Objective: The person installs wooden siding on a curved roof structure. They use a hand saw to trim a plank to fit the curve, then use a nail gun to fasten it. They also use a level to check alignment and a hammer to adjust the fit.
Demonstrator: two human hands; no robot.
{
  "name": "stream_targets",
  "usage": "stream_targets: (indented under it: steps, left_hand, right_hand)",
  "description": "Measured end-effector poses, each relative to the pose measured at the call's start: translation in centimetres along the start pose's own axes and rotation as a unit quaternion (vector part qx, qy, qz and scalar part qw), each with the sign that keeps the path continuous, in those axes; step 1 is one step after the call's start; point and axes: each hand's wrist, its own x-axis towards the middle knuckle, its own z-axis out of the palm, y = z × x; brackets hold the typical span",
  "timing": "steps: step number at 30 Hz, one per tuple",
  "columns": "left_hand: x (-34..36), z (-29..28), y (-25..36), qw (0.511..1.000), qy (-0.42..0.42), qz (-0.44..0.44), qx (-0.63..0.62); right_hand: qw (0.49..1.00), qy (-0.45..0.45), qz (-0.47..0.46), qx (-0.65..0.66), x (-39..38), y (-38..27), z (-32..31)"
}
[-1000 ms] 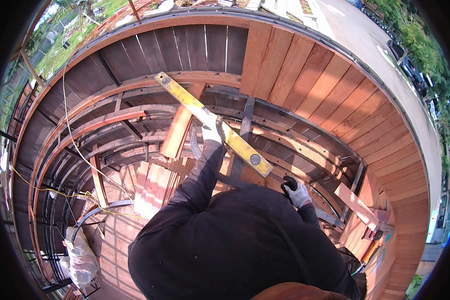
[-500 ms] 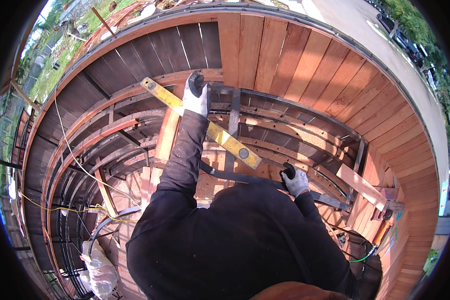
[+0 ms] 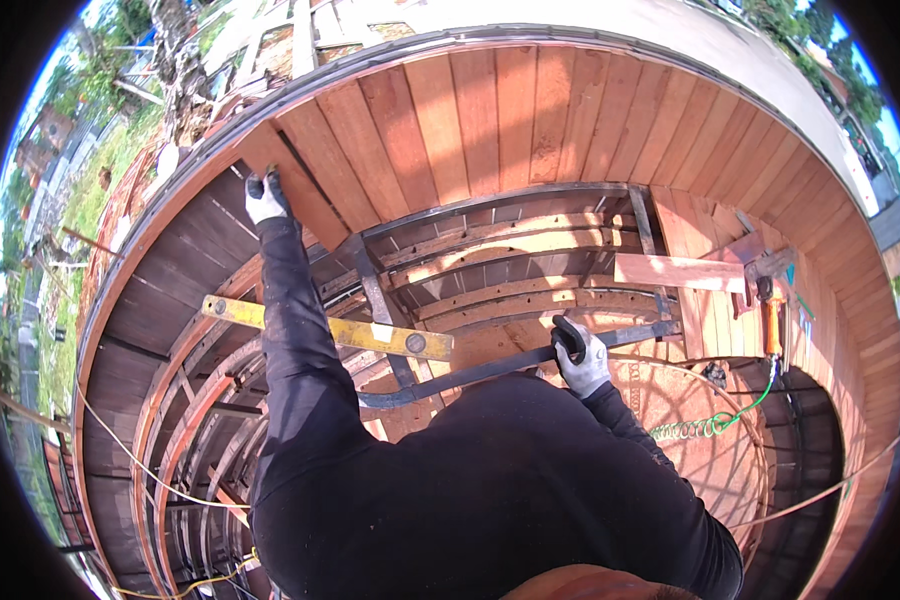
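Observation:
My gloved left hand (image 3: 266, 197) reaches up and grips the left edge of a reddish wooden board (image 3: 307, 196) at the end of the plank row, beside bare dark panels. A yellow spirit level (image 3: 358, 334) lies below that arm, slanting across the framing, partly hidden by the sleeve. My gloved right hand (image 3: 581, 362) is closed beside a curved dark metal bar (image 3: 470, 372); what its black-coated fingers hold is hard to make out.
Wooden planking (image 3: 486, 120) lines the curved upper wall. Steel ribs (image 3: 368, 268) cross below it. At right lie a loose board (image 3: 678, 271) and an orange air tool (image 3: 771, 323) with a coiled green hose (image 3: 692, 427). A thin cable (image 3: 160, 470) runs at left.
My left hand has left the spirit level and moved up-left to the board's edge. The view has swung left. My right hand stays closed beside the bar.

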Motion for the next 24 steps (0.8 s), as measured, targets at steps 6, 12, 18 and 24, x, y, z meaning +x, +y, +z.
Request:
stream_targets:
  steps: [6,12,18,24]
  left_hand:
    - [-7.0,-1.7,11.8,0.98,0.117,0.087,0.134]
    - [-15.0,4.6,18.9,0.987,-0.034,0.073,0.14]
    - [-26.1,14.2,17.7,0.953,-0.284,0.086,0.055]
    - [-37.6,26.7,21.3,0.895,-0.378,-0.193,-0.139]
  right_hand:
    - [0.985,0.109,0.087,-0.101,-4.9,1.0,-7.2]
    - [0.958,0.215,0.184,-0.031,-5.0,3.6,-12.6]
    - [0.962,0.198,0.171,-0.075,-4.6,7.9,-17.5]
    - [0.926,0.29,0.24,-0.017,-7.3,12.9,-27.0]
